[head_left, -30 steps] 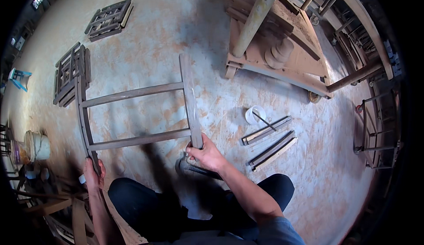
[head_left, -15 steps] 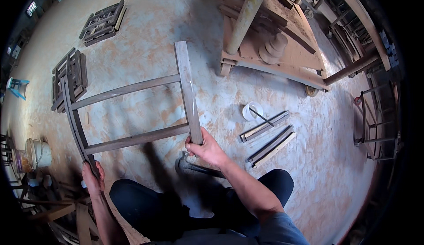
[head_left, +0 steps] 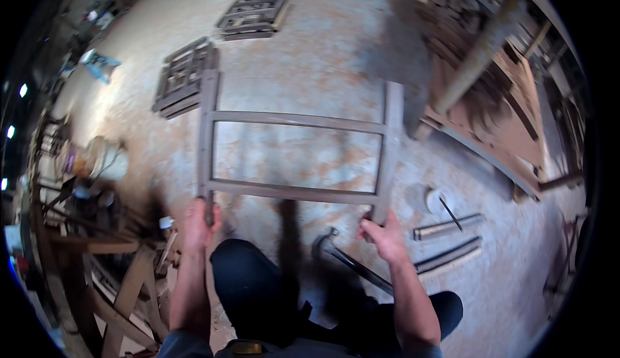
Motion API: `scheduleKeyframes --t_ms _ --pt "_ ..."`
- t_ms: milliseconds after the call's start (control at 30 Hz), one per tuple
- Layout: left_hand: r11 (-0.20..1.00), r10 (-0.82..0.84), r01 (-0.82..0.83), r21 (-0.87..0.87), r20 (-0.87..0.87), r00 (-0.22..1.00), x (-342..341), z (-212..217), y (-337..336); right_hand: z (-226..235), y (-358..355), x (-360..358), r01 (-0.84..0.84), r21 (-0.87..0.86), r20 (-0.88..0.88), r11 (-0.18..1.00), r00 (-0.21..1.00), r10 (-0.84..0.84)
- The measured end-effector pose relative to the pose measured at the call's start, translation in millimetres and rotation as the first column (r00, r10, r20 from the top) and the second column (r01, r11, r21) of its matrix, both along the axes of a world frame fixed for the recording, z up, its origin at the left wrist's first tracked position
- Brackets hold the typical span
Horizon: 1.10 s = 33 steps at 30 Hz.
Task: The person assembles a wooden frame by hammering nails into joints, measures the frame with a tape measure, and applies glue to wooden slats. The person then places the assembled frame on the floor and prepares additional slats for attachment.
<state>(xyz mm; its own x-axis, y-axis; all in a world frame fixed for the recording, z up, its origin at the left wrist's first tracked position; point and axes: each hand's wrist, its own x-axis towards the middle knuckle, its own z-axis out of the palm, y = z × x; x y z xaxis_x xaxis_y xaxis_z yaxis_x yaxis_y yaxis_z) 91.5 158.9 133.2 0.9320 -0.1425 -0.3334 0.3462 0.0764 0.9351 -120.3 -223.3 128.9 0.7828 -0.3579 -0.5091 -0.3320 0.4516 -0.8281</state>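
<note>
A wooden frame (head_left: 297, 195) with two uprights and two crossbars is held up in front of me, above the floor. My left hand (head_left: 201, 221) is closed round the lower end of its left upright. Round the lower end of the right upright, my right hand (head_left: 383, 232) is closed too, thumb toward the inside. On the floor below, near my knees, lies a hammer (head_left: 354, 264) with a dark handle, left of my right forearm. Short wooden bars (head_left: 447, 227) lie to the right of my right hand, beside a white tub (head_left: 439, 200) with a dark stick in it.
Two stacks of similar frames, one far (head_left: 253, 16) and one nearer (head_left: 186, 77), lie on the floor. A wheeled wooden cart (head_left: 487, 151) stands at the right. Wood scraps (head_left: 126, 293) and a white bucket (head_left: 110, 159) are at the left, with a blue stool (head_left: 99, 65) farther back.
The frame has turned from tilted to nearly level across my view, still in both hands. My view has swung left, so the floor things appear farther right.
</note>
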Motion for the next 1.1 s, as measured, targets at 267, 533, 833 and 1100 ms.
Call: scheduleKeyframes --t_ms 267,533,833,1100 --pt "0.991 -0.104 0.112 -0.074 0.103 0.989 -10 30 -16 -25 6 0 0.016 0.023 0.053 1.0 0.998 -0.018" --pt "0.989 -0.145 0.141 0.035 0.179 0.973 -11 42 -29 -49 7 -6 0.038 -0.027 -0.008 0.999 0.999 -0.038" --pt "0.987 -0.158 0.151 0.049 0.187 0.97 -8 48 -27 -56 17 -2 0.057 -0.011 -0.002 0.998 0.998 -0.057" --pt "0.984 -0.119 0.09 0.157 0.185 0.976 -11 46 -38 -77 1 -13 -0.073 -0.124 -0.032 0.99 0.997 0.07"
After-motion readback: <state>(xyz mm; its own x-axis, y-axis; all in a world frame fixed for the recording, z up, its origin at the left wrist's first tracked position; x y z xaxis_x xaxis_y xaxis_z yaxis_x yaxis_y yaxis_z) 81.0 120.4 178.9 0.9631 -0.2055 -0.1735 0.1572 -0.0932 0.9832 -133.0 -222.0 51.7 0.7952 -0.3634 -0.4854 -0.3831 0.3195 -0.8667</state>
